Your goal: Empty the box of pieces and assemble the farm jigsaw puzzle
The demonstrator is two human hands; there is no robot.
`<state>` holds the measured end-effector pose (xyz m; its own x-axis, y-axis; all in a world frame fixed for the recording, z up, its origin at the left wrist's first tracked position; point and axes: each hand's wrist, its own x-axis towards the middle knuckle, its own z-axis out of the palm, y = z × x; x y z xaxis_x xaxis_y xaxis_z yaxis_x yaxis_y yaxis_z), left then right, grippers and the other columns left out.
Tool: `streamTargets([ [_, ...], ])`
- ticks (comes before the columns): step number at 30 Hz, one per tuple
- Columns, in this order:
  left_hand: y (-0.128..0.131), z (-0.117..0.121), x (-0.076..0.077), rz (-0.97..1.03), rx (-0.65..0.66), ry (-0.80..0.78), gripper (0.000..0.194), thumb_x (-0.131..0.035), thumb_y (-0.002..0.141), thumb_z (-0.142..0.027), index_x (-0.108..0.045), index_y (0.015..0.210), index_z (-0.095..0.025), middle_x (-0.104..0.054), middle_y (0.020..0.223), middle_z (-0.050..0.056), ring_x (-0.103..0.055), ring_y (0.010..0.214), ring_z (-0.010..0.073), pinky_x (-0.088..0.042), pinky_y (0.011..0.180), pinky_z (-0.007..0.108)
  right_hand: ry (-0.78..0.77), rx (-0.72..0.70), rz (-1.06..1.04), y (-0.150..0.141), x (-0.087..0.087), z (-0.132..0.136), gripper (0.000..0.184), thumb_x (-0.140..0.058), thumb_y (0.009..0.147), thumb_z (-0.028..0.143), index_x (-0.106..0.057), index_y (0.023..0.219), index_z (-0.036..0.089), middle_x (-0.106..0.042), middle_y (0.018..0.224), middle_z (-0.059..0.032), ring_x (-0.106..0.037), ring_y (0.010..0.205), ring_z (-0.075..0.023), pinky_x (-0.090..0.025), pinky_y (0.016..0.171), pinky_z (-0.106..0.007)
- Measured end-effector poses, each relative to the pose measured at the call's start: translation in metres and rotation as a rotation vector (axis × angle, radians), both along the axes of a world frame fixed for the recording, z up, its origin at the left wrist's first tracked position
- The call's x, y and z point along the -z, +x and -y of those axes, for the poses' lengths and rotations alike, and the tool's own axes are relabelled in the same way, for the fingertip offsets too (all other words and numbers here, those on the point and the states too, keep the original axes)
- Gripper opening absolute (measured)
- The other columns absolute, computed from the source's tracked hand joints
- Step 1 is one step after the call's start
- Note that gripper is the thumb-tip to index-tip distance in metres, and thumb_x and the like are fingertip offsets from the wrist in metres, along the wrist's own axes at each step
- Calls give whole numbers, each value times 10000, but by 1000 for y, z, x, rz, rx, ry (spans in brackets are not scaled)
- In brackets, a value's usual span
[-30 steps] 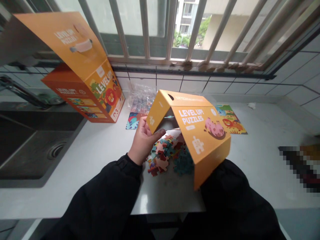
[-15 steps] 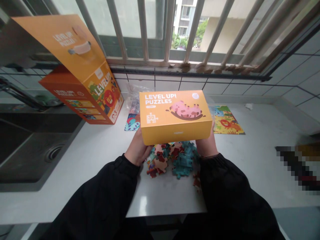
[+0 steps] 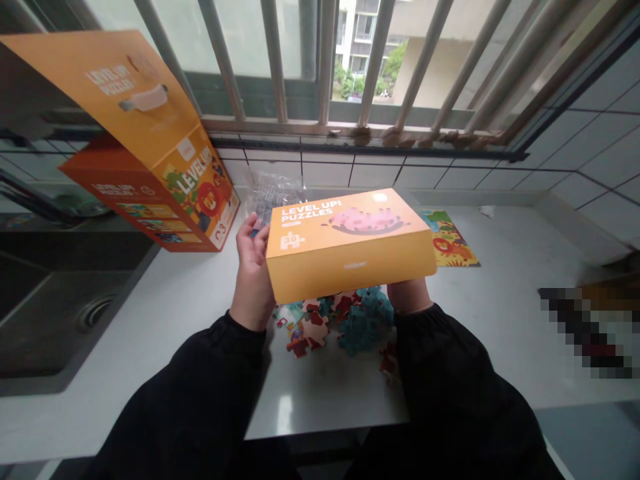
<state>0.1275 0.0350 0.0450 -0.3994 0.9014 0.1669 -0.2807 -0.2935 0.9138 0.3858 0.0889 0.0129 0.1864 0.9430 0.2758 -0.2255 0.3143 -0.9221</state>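
Yellow puzzle box (image 3: 353,247) is held tilted at the centre of the frame by the right hand (image 3: 411,295), whose fingers are hidden behind it. At its left end the left hand (image 3: 253,280) is loosely opened, contact being unclear. Puzzle pieces (image 3: 367,325) are scattered on the tabletop (image 3: 320,400), lower centre.

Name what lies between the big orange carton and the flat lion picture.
In the head view: crumpled clear plastic, the left hand and the yellow puzzle box.
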Motion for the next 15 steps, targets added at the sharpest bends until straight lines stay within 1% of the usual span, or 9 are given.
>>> streamTargets([
  [1,-2,-1,-2,2,5,16,744,-909,847,-539,-549,1480,-383,-722,1354,57,-759,1123,231,-632,893,331,-4,-19,1,1,-1,1,393,-754,895,599,-674,1120,286,-728,839,3,-715,766,-201,-660,693,-355],
  [3,-4,-3,-3,6,-13,52,628,-908,840,-581,-643,1350,-328,-725,1343,60,-742,1164,238,-624,946,342,-22,-79,21,3,-5,4,355,-767,904,576,-652,1080,290,-612,668,66,-580,549,-136,-537,502,-245],
  [5,-4,-4,-2,13,-42,73,538,-859,869,-656,-683,1214,-282,-744,1254,64,-735,1159,236,-616,973,346,-54,-149,32,5,-10,7,354,-727,939,577,-628,1129,295,-540,605,102,-477,453,-100,-415,414,-187],
  [6,-4,-4,-1,19,-47,67,521,-822,892,-692,-684,1167,-272,-751,1181,61,-740,1128,233,-615,968,348,-69,-178,33,5,-13,8,370,-717,943,577,-617,1163,297,-533,599,110,-464,438,-93,-390,401,-174],
  [8,-3,-4,0,40,-35,27,513,-754,929,-741,-665,1098,-265,-741,1012,43,-750,1025,226,-621,917,353,-89,-211,30,6,-18,11,413,-726,923,568,-607,1205,291,-548,610,112,-481,433,-91,-399,397,-169],
  [10,-2,-3,0,69,-28,-10,508,-749,936,-740,-645,1046,-255,-712,902,25,-749,929,215,-619,841,339,-98,-212,16,8,-22,11,426,-716,910,552,-597,1217,281,-572,637,108,-503,424,-96,-428,389,-183],
  [13,-3,-3,0,86,-36,-16,485,-778,938,-690,-667,1042,-230,-711,898,26,-726,853,175,-581,728,274,-132,-125,-48,13,-27,8,430,-694,893,508,-560,1234,285,-618,712,103,-559,426,-110,-495,391,-215],
  [15,-4,-4,0,80,-15,-35,485,-770,949,-676,-695,1070,-213,-717,896,28,-712,831,153,-546,673,237,-151,-42,-127,20,-30,3,404,-714,858,476,-543,1172,288,-614,725,109,-577,436,-109,-522,405,-216],
])
